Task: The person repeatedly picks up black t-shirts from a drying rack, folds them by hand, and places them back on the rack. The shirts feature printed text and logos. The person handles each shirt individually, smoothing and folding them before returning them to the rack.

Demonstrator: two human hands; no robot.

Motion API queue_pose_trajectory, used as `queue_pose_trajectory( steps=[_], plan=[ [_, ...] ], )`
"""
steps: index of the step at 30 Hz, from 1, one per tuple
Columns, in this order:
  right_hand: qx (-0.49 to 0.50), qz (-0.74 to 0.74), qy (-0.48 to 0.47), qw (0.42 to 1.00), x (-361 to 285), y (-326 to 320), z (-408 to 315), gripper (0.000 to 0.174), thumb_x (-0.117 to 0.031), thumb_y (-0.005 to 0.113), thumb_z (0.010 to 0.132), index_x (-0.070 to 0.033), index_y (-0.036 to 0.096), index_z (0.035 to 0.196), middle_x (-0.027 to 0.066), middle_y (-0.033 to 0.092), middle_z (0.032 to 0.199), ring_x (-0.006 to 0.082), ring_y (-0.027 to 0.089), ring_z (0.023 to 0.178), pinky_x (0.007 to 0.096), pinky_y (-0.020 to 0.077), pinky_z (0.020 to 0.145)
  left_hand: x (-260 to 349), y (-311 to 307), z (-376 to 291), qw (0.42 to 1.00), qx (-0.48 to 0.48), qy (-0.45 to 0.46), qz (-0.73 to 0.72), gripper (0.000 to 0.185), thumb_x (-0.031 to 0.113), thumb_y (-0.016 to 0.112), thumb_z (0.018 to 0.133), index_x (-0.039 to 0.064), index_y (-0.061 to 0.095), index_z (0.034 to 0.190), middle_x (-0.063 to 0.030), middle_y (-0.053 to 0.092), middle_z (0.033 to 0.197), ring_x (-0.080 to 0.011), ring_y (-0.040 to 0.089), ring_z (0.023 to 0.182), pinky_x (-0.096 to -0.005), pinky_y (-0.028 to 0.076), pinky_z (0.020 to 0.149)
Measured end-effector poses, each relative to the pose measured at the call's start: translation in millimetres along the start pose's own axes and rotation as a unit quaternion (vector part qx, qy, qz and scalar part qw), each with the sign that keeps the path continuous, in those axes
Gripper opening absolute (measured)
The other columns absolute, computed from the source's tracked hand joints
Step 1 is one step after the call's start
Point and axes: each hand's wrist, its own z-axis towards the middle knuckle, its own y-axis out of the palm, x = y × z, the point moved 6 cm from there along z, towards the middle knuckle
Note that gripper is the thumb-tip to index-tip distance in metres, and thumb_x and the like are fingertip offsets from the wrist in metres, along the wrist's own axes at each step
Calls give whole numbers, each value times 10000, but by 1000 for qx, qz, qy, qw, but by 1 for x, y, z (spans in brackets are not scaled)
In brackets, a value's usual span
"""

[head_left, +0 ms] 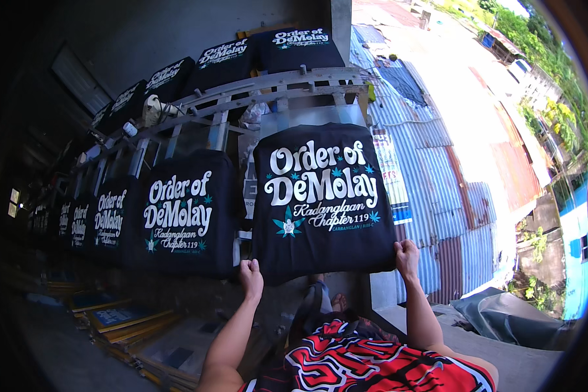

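A black printed T-shirt (323, 250) with white lettering and teal leaf shapes lies spread over a board in front of me. My left hand (251, 279) pinches its near left corner, and my right hand (406, 257) grips the near right corner. The fabric between them hangs fairly flat, with small folds under the print. To the left, a second black shirt (186, 262) with the same print rests on its own board, apart from my left hand. More such shirts continue in a row farther left, in shadow.
A metal rack (215, 103) runs behind the row, with more printed black shirts (299, 59) beyond it. A heat gun or similar tool (153, 111) sits on the rack. Wood-framed screens (127, 318) are stacked low at left. Right, past a ledge (384, 291), are corrugated roofs (436, 196).
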Motion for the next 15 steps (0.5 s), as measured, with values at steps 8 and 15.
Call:
queue_pose_trajectory(
  steps=[8,15],
  plan=[
    [-124,130,153,972,16,-2,10,259,-211,707,873,36,632,846,115,627,736,195,614,729,377,481,693,27,-14,7,854,-135,-230,-447,47,89,608,963,85,604,1010,-44,643,1028,-189,616,1000,-362,488,953],
    [-112,19,86,990,-18,-49,19,205,-155,645,853,43,634,799,117,633,687,214,618,692,401,468,672,34,-45,9,772,-310,-88,-548,103,0,659,883,73,672,954,-21,676,927,-162,657,923,-332,529,896]
  ],
)
